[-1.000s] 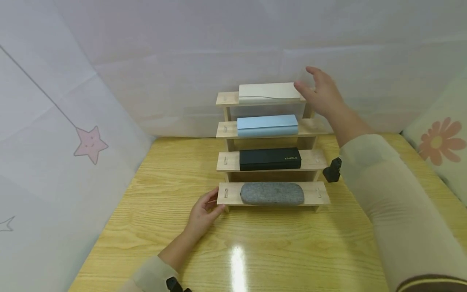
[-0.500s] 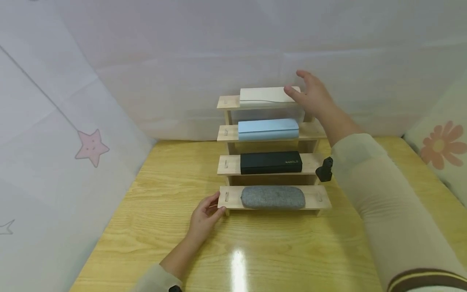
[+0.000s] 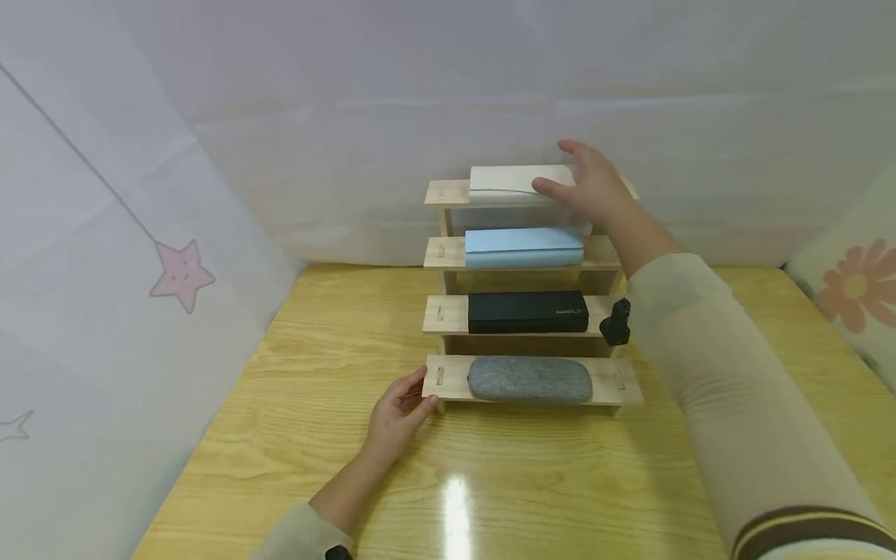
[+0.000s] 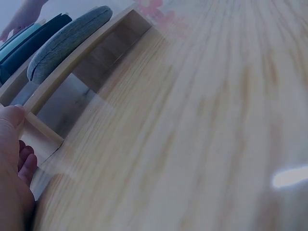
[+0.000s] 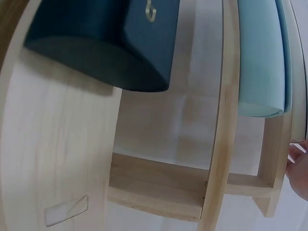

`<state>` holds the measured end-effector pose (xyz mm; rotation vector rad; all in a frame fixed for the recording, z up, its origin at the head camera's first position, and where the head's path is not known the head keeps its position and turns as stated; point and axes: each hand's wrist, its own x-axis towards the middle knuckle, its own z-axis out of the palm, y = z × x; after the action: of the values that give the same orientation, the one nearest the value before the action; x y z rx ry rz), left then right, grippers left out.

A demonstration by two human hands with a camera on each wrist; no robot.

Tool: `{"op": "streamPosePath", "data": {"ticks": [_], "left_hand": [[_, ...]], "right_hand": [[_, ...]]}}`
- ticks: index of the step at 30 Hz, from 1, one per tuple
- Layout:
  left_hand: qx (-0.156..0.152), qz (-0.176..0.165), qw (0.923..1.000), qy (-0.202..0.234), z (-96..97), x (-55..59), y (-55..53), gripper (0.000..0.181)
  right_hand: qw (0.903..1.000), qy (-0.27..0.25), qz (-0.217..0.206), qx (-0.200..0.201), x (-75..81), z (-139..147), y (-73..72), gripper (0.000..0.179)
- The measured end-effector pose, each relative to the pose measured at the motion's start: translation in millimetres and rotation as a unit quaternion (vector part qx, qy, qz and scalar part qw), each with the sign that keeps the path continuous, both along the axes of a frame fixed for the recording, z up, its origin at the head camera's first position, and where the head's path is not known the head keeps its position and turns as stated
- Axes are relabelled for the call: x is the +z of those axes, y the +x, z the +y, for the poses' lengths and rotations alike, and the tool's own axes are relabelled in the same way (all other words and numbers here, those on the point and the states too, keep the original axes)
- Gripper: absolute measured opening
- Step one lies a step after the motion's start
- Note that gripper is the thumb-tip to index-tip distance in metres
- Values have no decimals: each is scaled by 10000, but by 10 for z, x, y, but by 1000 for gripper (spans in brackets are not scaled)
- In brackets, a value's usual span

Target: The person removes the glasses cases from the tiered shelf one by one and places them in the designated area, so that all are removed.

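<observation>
A four-tier wooden display stand (image 3: 442, 377) bears one glasses case per tier. From the top they are a white case (image 3: 507, 179), a light blue case (image 3: 523, 247), a black case (image 3: 528, 313) and a grey fabric case (image 3: 530, 379). My left hand (image 3: 395, 416) holds the left end of the bottom tier, thumb at the front corner and the other fingers along its side. Over the right part of the white case is my right hand (image 3: 595, 187), thumb in front and index finger spread above the back. Whether it touches the case is unclear; its other fingers are hidden.
The stand rests on a glossy wood-grain table (image 3: 315, 342) close to a white cloth backdrop (image 3: 350, 171). A small black device (image 3: 616, 323) sits at my right wrist, in front of the right end of the black case's tier.
My right hand has moved left and slightly down, from the white case's right end to over it. The left hand keeps its place on the bottom tier. The view shifts slightly.
</observation>
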<state>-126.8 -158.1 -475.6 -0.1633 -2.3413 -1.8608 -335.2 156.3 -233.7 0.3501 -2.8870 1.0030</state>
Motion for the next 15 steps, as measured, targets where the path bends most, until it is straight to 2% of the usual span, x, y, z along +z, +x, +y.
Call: {"op": "streamPosePath", "data": {"ticks": [8, 15], "left_hand": [[-108, 106, 9999, 41, 53, 14, -10, 50], [-110, 39, 9999, -67, 72, 23, 1, 51]], "right_hand": [[10000, 70, 9, 11, 12, 14, -20, 92], [9994, 319, 9, 113, -3, 14, -56, 94]]}}
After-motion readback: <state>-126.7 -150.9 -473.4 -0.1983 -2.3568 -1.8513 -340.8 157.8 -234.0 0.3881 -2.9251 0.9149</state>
